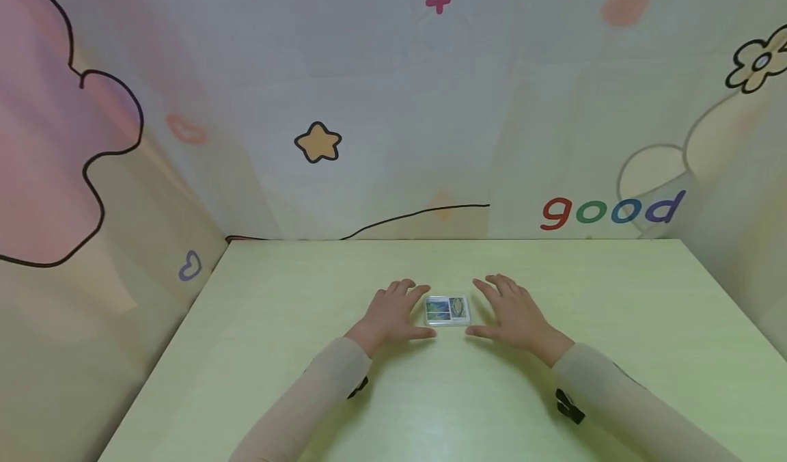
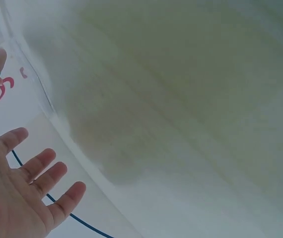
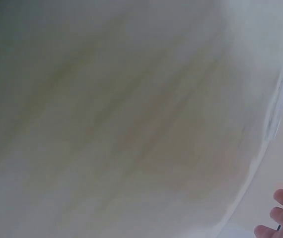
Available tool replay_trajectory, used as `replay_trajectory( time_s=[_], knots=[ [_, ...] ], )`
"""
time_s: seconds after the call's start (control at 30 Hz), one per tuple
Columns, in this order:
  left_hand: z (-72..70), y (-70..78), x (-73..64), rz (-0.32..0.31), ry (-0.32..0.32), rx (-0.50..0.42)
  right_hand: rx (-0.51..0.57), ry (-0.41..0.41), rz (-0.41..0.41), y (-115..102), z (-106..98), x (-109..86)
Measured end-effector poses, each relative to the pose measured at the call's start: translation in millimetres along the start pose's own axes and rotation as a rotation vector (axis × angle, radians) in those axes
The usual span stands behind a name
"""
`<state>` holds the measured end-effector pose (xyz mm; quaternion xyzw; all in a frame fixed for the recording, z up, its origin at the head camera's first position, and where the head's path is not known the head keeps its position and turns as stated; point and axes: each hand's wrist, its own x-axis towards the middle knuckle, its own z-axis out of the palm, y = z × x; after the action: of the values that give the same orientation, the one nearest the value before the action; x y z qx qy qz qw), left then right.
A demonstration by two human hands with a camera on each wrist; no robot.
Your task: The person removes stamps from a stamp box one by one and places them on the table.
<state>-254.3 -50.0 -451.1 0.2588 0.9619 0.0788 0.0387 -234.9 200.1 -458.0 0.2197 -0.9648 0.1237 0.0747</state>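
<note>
Pale sleeves (image 1: 312, 399); left hand (image 1: 393, 314) and right hand (image 1: 512, 315), both spread, flank a seemingly plastic case (image 1: 447, 311).

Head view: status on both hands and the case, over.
Left hand left of case, right hand right of it; neither gripping. Case flat on table. No obstruction visible between.

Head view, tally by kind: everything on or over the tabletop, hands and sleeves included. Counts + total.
Hands: 2 (left hand, right hand)
Sleeves: 2 (left sleeve, right sleeve)
Black pieces at the sleeves: 2 (left piece, right piece)
Flat case with printed pictures: 1
Total: 7
</note>
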Motion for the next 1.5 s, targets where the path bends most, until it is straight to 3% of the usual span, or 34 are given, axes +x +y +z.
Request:
replay_trajectory(
  time_s=[0.3,0.7,1.03,1.13,1.3,1.5],
  knots=[
    [4.3,-0.4,6.2,0.0,0.019,-0.088,0.047,-0.01,0.012,0,6,6.8],
    [4.8,-1.9,13.5,-0.02,0.005,-0.382,0.065,0.002,-0.032,-4,6,13.1],
    [10.6,-7.5,17.6,0.016,-0.041,-0.579,0.072,-0.018,-0.049,-3,13,16.1],
    [12.2,-8.1,16.9,0.028,-0.044,-0.52,0.08,-0.026,-0.057,-3,15,15.8],
    [14.8,-7.3,17.0,0.04,-0.045,-0.315,0.074,-0.035,-0.057,-4,16,15.5],
    [15.6,-5.6,20.8,0.028,-0.036,-0.227,0.07,-0.038,-0.05,-5,13,16.1]
  ],
)
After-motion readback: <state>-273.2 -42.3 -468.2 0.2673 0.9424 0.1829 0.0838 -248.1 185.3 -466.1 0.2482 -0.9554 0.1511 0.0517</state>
